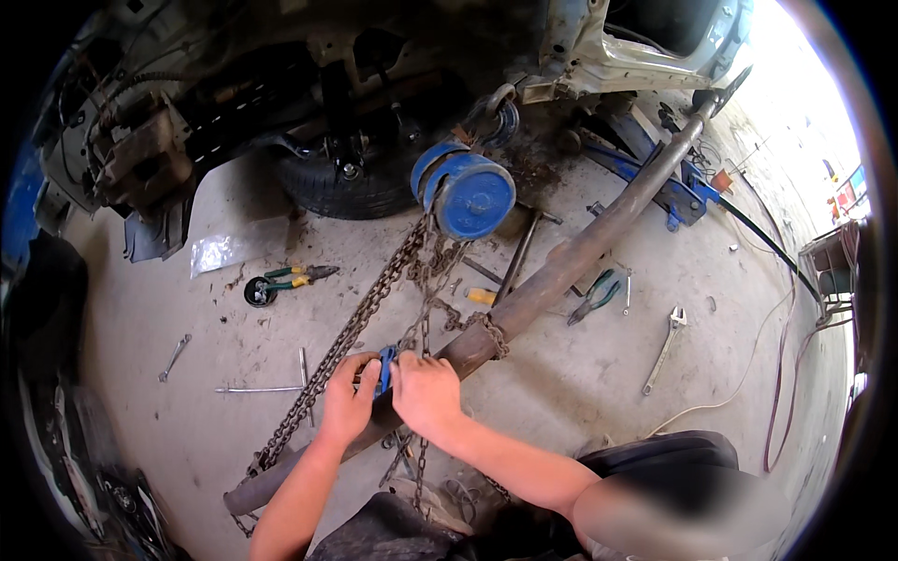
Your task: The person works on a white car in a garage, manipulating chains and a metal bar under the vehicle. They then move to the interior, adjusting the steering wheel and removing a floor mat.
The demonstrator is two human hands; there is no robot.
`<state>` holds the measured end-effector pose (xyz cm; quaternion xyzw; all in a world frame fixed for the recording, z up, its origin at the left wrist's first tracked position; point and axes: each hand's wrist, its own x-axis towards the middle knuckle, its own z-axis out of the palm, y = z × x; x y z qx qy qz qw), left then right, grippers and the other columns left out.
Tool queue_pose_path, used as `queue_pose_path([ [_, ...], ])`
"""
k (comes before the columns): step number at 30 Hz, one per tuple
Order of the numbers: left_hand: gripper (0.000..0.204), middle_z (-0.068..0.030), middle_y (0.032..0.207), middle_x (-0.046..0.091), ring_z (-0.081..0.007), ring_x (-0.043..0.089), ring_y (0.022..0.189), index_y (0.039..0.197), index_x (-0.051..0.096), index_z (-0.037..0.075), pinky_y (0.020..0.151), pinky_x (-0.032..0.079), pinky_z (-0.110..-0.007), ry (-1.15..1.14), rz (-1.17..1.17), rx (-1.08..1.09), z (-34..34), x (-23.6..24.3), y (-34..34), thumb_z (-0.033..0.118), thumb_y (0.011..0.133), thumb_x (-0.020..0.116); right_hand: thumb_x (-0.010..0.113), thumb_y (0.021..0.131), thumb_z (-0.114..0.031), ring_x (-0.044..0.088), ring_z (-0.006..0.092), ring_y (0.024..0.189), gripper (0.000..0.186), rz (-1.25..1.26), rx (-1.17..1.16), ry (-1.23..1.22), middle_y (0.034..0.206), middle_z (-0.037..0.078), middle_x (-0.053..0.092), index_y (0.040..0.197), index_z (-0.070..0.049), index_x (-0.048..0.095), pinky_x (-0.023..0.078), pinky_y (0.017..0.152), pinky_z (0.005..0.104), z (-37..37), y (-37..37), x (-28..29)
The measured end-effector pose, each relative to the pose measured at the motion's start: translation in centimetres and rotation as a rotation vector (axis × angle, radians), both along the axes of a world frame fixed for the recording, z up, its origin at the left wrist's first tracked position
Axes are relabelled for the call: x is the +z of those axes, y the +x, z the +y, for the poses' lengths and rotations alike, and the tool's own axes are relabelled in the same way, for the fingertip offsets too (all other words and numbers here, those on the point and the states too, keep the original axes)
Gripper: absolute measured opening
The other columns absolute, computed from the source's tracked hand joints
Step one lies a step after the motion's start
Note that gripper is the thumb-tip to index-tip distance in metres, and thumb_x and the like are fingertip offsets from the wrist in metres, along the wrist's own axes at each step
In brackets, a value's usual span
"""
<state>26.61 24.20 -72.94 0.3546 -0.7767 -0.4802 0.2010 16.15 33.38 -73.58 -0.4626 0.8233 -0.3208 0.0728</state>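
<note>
A chain hoist with a round blue body (475, 201) hangs in front of the car's underside, and its chains (360, 313) run down toward me. A long rusty steel pipe (599, 234) slants from lower left to upper right. Over the pipe, my left hand (350, 402) is closed with its fingers on a small blue metal piece (385, 367), which looks like the hoist's hook block. Right beside it, my right hand (427, 397) is closed where a chain meets the blue piece; its fingertips are partly hidden. A second chain (493, 337) is wrapped around the pipe.
On the concrete floor lie an adjustable wrench (666, 351), pliers (595, 297), yellow-green pliers (299, 276), a small wrench (175, 357), a T-handle bar (262, 389) and a plastic bag (234, 245). A blue floor jack (683, 196) and a tire (351, 192) stand farther back.
</note>
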Motion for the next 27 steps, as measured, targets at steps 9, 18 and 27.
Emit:
queue_pose_path([
  [9,0.024,-0.0059,0.065,0.056,-0.0127,0.050,0.060,0.091,0.060,-0.003,0.057,0.043,-0.028,0.429,-0.060,-0.122,-0.9,0.0,-2.0,0.021,0.091,0.055,0.051,0.086,-0.022,0.061,0.0383,0.061,0.027,-0.481,0.281,0.214,0.065,0.021,0.061,0.095,0.003,0.053,0.050,0.056,0.0478,1.5,6.8,-0.6],
  [18,0.037,-0.0168,0.056,0.051,-0.0209,0.049,0.051,0.072,0.057,-0.004,0.051,0.039,-0.037,-0.024,-0.325,0.094,2.7,1.8,7.1,0.027,0.091,0.053,0.050,0.086,-0.024,0.063,0.0359,0.070,0.030,-0.643,0.610,0.267,0.076,0.024,0.062,0.090,0.004,0.061,0.049,0.067,0.0466,0.9,6.1,-2.7],
  [27,0.033,-0.0161,0.098,0.064,-0.0309,0.060,0.092,0.113,0.059,0.005,0.081,0.047,-0.043,0.377,-0.374,0.741,14.5,-13.3,46.6,0.029,0.092,0.051,0.056,0.090,-0.028,0.057,0.0180,0.097,0.034,-1.757,-0.366,-0.419,0.103,0.008,0.059,0.112,-0.005,0.045,0.044,0.084,0.0341,-2.3,-2.2,-1.0],
])
